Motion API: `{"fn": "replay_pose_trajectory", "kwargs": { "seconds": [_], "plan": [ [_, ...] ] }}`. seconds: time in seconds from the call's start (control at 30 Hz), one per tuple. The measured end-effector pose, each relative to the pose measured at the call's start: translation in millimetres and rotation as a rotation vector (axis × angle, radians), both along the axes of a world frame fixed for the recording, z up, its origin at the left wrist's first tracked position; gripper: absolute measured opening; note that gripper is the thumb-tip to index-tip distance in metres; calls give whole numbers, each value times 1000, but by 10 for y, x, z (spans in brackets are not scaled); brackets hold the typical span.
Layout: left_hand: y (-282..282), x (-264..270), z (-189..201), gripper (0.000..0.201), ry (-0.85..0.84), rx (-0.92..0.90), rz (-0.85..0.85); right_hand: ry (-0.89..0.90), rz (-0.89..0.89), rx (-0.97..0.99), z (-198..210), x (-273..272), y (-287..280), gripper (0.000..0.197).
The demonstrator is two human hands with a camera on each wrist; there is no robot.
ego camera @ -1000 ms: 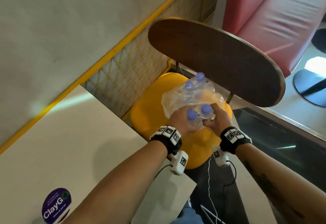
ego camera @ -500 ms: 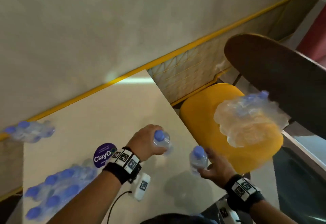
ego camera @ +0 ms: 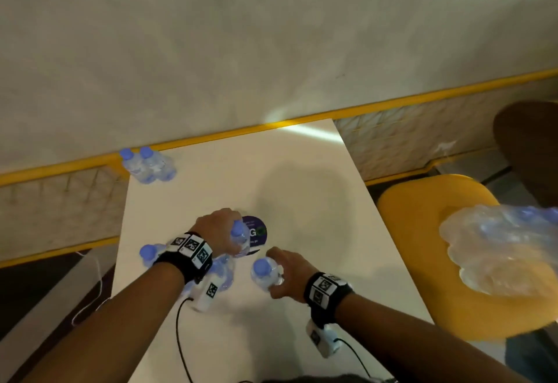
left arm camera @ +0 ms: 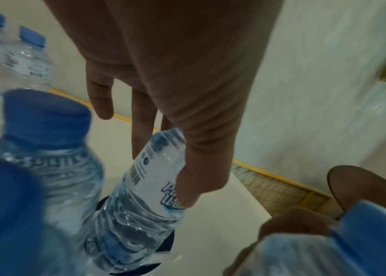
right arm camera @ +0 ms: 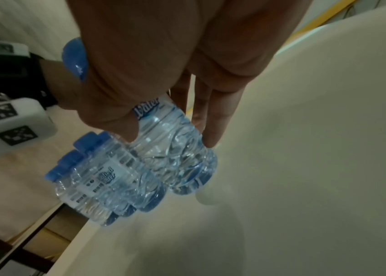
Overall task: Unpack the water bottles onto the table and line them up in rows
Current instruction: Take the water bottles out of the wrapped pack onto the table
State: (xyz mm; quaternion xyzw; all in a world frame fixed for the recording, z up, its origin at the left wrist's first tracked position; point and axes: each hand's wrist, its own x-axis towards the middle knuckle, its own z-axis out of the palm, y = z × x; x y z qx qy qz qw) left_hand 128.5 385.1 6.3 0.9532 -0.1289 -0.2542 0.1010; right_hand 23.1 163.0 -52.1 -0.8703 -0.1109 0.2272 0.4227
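My left hand (ego camera: 222,233) grips a small clear water bottle (ego camera: 240,237) with a blue cap, held just above a dark round sticker (ego camera: 256,233) on the white table (ego camera: 302,201). In the left wrist view, this bottle (left arm camera: 140,196) is tilted, thumb on its label. My right hand (ego camera: 288,274) holds a second bottle (ego camera: 265,272) low over the table; the right wrist view shows its base (right arm camera: 187,177) near the surface. A row of standing bottles (right arm camera: 107,179) lies beside it, under my left wrist. Two more bottles (ego camera: 148,165) stand at the far left corner.
A torn plastic pack (ego camera: 498,249) with bottles still inside lies on a yellow chair seat (ego camera: 422,216) to the right of the table. A dark wooden chair back (ego camera: 531,147) rises behind it. A wall with a yellow rail (ego camera: 392,105) borders the table's far edge.
Both hands lifted a bottle each out of the pack on the chair and carried them left over the table. They now hang lower, next to the standing row.
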Motion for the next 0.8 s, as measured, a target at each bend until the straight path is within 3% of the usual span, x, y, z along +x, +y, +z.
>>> {"fn": "replay_pose_trajectory", "kwargs": {
  "seconds": [0.4, 0.8],
  "plan": [
    [161, -44, -165, 45, 24, 67, -48, 56, -71, -6, -270, 179, 621, 57],
    [181, -23, -128, 53, 90, 84, -135, 71, -75, 12, -412, 106, 710, 75]
  ]
}}
